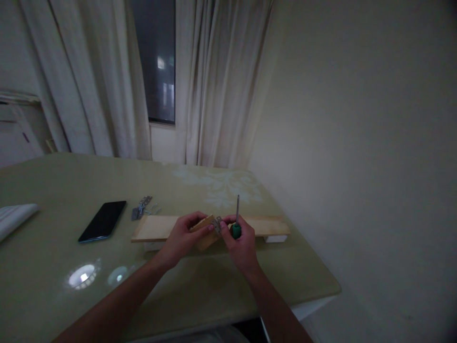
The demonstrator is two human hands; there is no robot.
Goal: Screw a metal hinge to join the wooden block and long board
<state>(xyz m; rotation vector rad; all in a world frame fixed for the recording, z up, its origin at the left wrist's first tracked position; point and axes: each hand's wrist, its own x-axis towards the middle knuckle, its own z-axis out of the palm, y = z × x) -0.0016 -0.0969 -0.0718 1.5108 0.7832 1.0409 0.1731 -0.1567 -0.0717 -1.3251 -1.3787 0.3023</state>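
Note:
My left hand [183, 239] is closed around a small wooden block [207, 242], gripping it at its left end. A small metal hinge [216, 224] sits against the block's right end, pinched by my right thumb and fingertip. Tucked in my right hand [243, 244] is a screwdriver [236, 231] with a green handle, its shaft pointing up and away from the block. Both hands are over a long wooden plank [157, 227], which rests on a white support [275, 238] at the right and another white support [153, 246] at the left.
Several metal hinges and small hardware pieces [142, 207] lie beyond the plank's left end. A black phone [103, 221] lies further left on the glossy table [171, 290]. A white rolled item [16, 216] is at the far left. The wall [357, 166] borders the table's right side.

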